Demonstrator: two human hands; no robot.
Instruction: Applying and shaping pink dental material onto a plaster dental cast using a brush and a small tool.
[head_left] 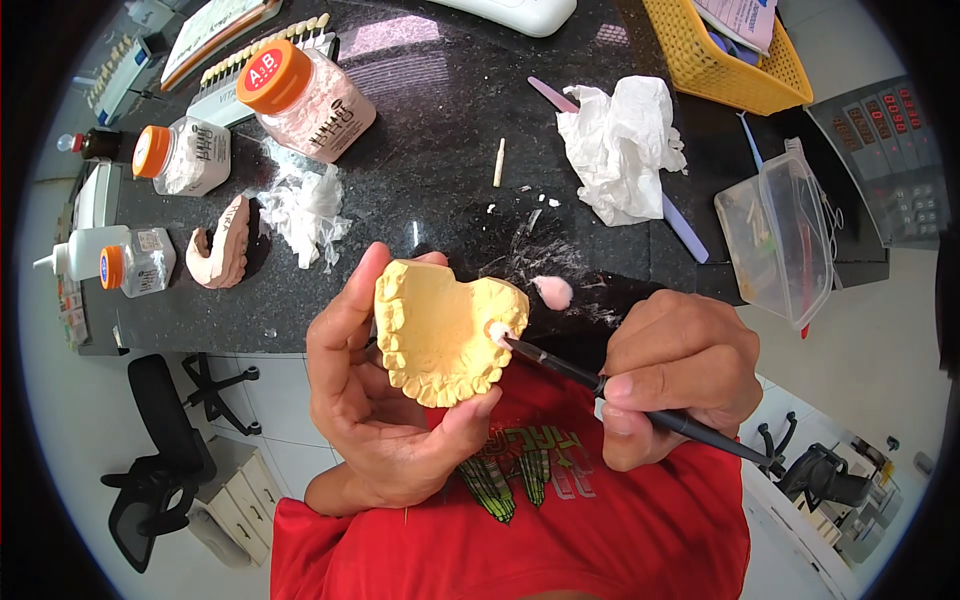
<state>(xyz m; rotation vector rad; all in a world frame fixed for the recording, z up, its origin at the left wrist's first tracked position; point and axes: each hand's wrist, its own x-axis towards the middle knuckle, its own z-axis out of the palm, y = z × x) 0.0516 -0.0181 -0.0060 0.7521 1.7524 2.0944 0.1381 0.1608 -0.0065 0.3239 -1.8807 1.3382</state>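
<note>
My left hand (375, 400) holds a yellow plaster dental cast (440, 330) of a tooth arch, thumb on its left rim and fingers under its lower edge. My right hand (675, 385) grips a thin black brush (600, 382) like a pen. The brush tip carries a small white blob and touches the cast's right rim. A pink blob (553, 291) lies on the black countertop (440, 130) just beyond the cast.
On the counter: a pink dental cast (222, 250), three orange-capped jars of powder (305, 95), a white squeeze bottle (75, 253), crumpled tissues (625, 145), a clear plastic box (785, 235), a yellow basket (725, 55), a tooth shade guide (265, 45). Black office chairs (160, 450) stand on the floor below.
</note>
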